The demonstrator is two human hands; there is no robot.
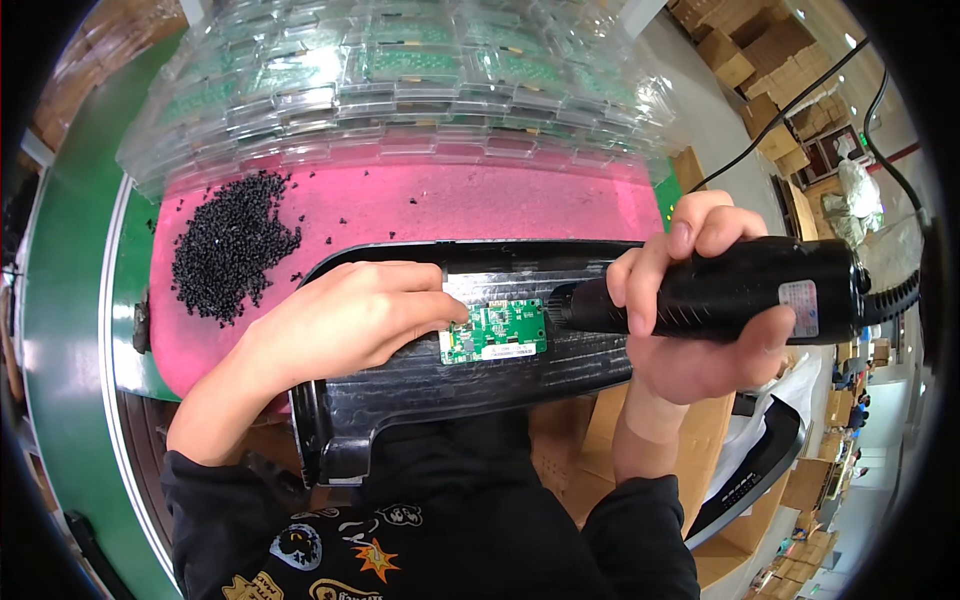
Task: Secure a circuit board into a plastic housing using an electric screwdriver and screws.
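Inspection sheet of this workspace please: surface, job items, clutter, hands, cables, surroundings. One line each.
Surface: pink mat over a green surface.
Job items: green circuit board lying in a black plastic housing; black hand tool, nose at the board's right end, contact unclear.
Clutter: heap of small black screw-like pieces, some strays; stacked clear trays with green boards behind.
Hands: left hand, fingertips at the board's left end; right hand gripping the tool.
Cables: ribbed sleeve at the tool's rear; thin black cable upper right.
Surroundings: cardboard boxes upper right; another black part lower right.
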